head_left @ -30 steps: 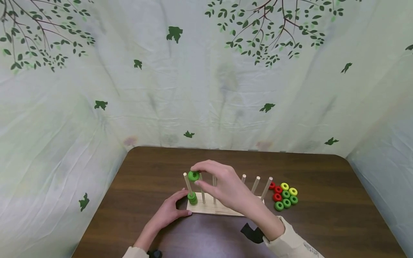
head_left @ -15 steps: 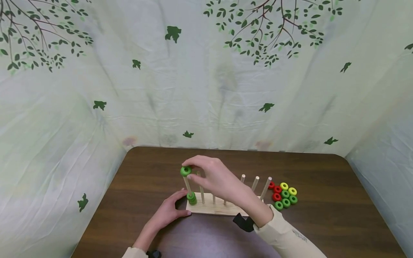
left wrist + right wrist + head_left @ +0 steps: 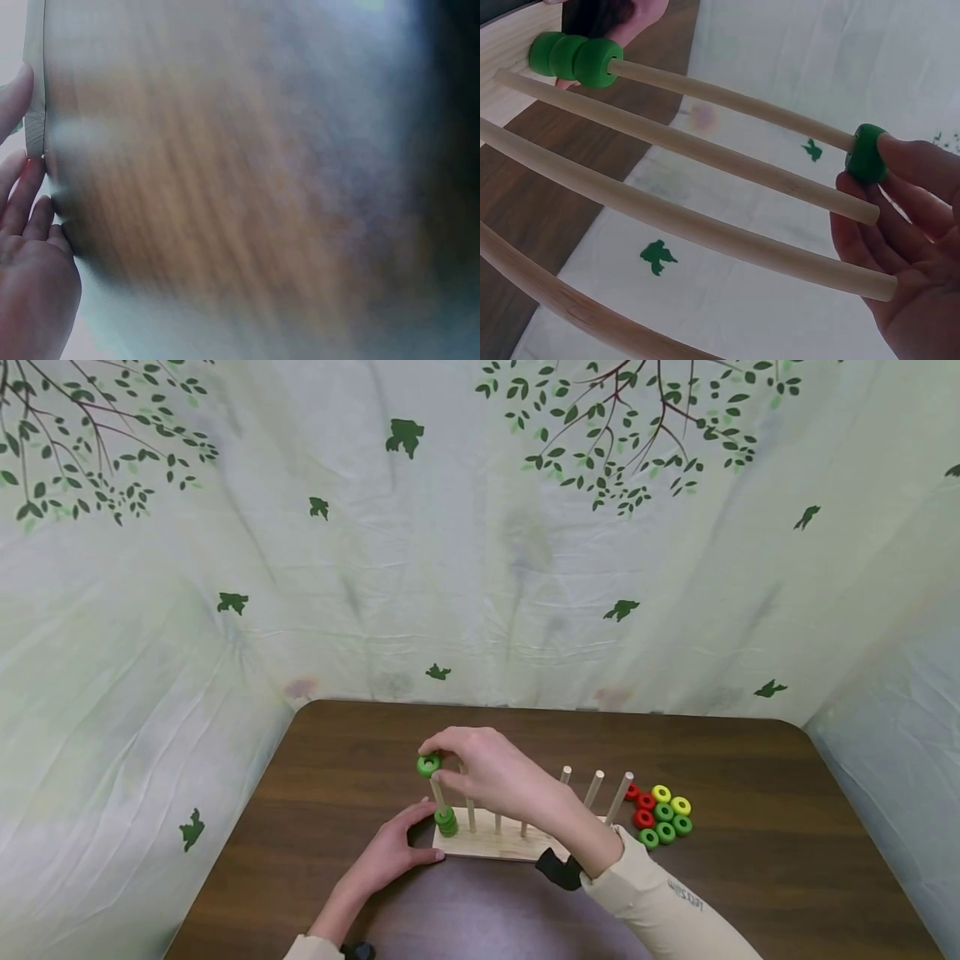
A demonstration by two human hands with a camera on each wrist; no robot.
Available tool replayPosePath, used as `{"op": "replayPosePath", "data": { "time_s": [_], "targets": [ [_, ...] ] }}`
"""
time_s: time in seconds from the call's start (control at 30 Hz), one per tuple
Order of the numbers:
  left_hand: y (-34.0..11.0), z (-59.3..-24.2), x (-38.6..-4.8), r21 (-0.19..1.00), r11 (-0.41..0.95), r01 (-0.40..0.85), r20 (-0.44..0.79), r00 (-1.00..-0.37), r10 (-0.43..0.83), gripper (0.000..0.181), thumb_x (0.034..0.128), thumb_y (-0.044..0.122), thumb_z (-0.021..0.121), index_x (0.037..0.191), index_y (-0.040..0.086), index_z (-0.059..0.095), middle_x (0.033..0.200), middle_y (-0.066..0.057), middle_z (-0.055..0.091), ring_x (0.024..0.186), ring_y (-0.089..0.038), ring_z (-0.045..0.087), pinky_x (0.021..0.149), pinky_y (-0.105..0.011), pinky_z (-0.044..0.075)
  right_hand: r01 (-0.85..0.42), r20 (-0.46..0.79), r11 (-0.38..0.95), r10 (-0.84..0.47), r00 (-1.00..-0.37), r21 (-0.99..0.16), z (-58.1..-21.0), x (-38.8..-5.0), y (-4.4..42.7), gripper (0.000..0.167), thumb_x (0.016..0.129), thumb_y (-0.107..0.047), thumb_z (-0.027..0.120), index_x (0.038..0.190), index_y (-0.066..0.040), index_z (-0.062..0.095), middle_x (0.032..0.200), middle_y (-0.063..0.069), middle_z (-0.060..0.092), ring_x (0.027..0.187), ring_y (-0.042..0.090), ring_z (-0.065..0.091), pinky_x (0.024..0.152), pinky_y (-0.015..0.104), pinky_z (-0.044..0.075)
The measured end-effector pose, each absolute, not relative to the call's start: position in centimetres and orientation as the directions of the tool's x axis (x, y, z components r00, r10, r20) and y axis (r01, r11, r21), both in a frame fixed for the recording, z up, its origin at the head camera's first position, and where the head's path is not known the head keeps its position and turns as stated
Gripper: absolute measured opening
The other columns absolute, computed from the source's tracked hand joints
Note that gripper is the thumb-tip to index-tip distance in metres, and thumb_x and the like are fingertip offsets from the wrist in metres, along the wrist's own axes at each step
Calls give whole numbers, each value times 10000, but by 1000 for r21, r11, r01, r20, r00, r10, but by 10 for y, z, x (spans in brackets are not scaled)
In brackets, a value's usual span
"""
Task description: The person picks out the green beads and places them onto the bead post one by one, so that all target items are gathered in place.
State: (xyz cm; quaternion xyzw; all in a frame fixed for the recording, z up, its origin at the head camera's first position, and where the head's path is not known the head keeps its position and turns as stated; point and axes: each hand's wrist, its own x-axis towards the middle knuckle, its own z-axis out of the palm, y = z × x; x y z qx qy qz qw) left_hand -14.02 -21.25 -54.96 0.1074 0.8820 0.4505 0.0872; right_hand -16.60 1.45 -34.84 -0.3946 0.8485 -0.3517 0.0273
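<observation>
1. Where the scene reaches back, a pale cloth backdrop (image 3: pixel 457 552) printed with leafy branches and scattered green leaf shapes hangs behind everything.
2. A dark brown wooden table (image 3: pixel 757 860) with rounded far corners stands in front of it.
3. On the table lies a light wooden pegboard (image 3: pixel 487 842), its row of pegs upright.
4. The right hand (image 3: pixel 491 768) is raised over the board's left part, thumb and fingertips pinching one green ring.
5. The left hand (image 3: pixel 390 853) holds the board's left end, thumb at the near corner and fingers at the far one; the two hands are apart.
6. Just right of the board, red, yellow and green loose rings (image 3: pixel 657 815) lie grouped on the table.
7. Three green stacked rings (image 3: pixel 564 57) sit around the base of the leftmost peg (image 3: pixel 735 103).
8. The pinched green ring (image 3: pixel 866 154) is around that same peg's tip, well above the stack.
</observation>
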Motion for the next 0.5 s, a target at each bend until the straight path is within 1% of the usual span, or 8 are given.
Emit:
{"op": "replayPosePath", "data": {
  "time_s": [0.17,0.3,0.5],
  "targets": [
    [-213,-550,-140,807,581,107,-65,-961,268,687,732,272,882,1351,228,588,1466,-82,480,1399,-274,364,1072,-545,327,-669,216,475,-700,-681,-572,-349,-167,12,215,914,-113,707,1125,-147,695,1013,-113,661,938,6,608,821,200,480],
    [-213,-549,-140,807,581,104,-70,-961,268,692,735,283,880,1358,230,584,1470,-87,474,1400,-279,363,1066,-554,330,-668,200,484,-705,-680,-565,-350,-167,12,223,912,-107,707,1132,-138,694,1022,-104,665,942,8,613,822,198,481],
    [-213,-550,-140,808,581,100,-74,-960,269,693,727,277,884,1351,245,585,1471,-63,475,1404,-248,357,1078,-528,325,-675,200,488,-709,-676,-553,-351,-167,11,221,914,-106,706,1134,-129,695,1030,-86,674,950,28,622,830,211,481]
  ]
}}
